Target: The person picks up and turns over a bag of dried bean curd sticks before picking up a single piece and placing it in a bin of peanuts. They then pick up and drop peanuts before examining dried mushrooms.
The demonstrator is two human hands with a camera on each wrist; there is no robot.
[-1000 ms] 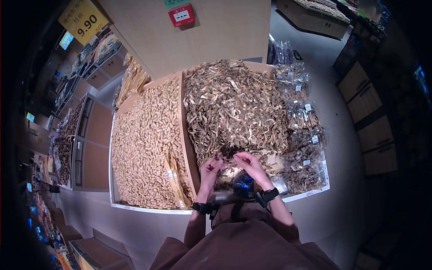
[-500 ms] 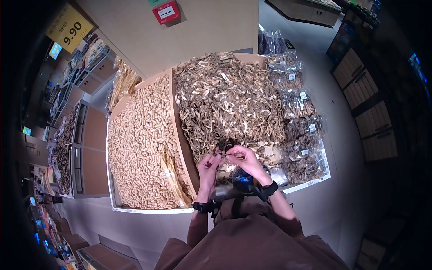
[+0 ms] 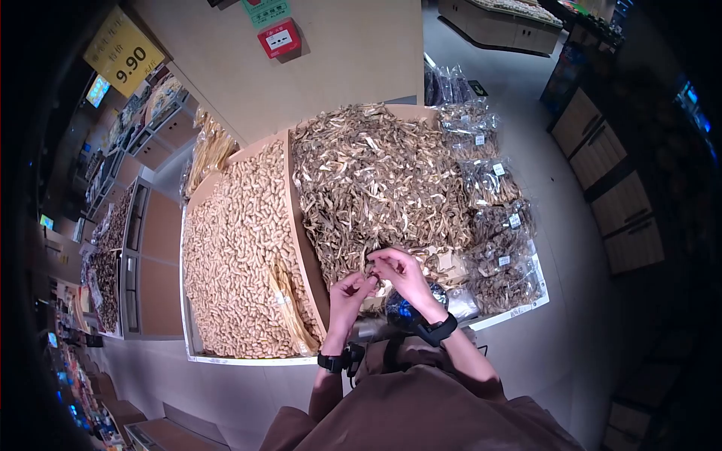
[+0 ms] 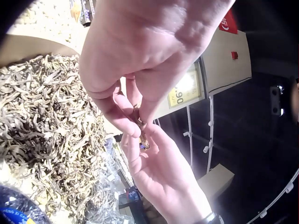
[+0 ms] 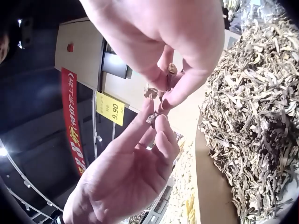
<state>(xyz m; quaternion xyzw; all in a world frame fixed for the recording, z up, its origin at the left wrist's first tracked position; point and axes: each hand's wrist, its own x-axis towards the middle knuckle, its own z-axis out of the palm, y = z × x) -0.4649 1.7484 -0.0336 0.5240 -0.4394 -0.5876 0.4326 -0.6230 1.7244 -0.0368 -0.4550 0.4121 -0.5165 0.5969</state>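
Both hands meet over the front of a bin heaped with dried mushroom strips (image 3: 376, 180). My left hand (image 3: 347, 299) pinches a small brown dried mushroom piece (image 5: 152, 119) between thumb and fingertips. The right hand (image 3: 408, 282) pinches at the same spot, its thumb and forefinger on a shrivelled bit that shows in the right wrist view as a curled pale-brown end (image 5: 172, 69). The fingertips of the two hands almost touch, and they cover most of what is held. A dark round package with a blue label (image 4: 16, 212) lies below the right hand.
Left of a wooden divider (image 3: 299, 225) lies a bin of peanuts (image 3: 241, 248) with a long bag of yellowish sticks (image 3: 289, 312) on it. Clear bags of dried goods (image 3: 492, 180) line the right edge. A yellow price sign (image 3: 124, 56) hangs at upper left.
The hands came together at the fingertips and drew slightly nearer the body. Dark strips seen beyond the fingers earlier are now mostly hidden behind the right hand. The head view shifted a little.
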